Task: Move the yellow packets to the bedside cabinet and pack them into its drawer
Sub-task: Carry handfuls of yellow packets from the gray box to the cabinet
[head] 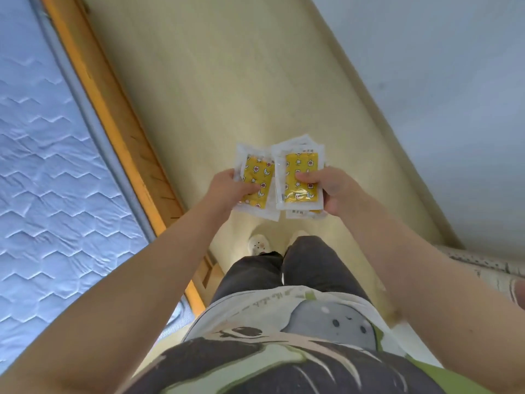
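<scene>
Right now the left hand (233, 191), just left of the frame's centre, curls its fingers under and its thumb over a small fanned stack of flat clear-plastic packets with yellow star-and-moon panels (255, 177). Just beside it, the right hand (333, 191) pinches a second stack of the same yellow packets (299, 166), thumb laid across the top panel. Both stacks are in the air at the middle of the frame, their inner edges overlapping. This looks like the carrying leg of the job. The film is probably slippery, and the splayed corners suggest the lower packets could slide out, so each thumb should press flat and the stacks stay level. Squaring them into one hand on arrival would free the other for the drawer. Below the hands are dark grey trousers (312, 260) and a white slipper (258, 243) on a pale wooden floor (227, 81). An orange-brown wooden bed rail (113, 115) and a quilted pale blue mattress (42, 166) fill the left side, and a grey-white wall (440, 95) the upper right. Neither the bedside cabinet nor its drawer is in view. The packets cannot be counted, the fingers beneath them are hidden, and the small print is unreadable. A pale speckled object (483, 265) is cut off at the right edge.
</scene>
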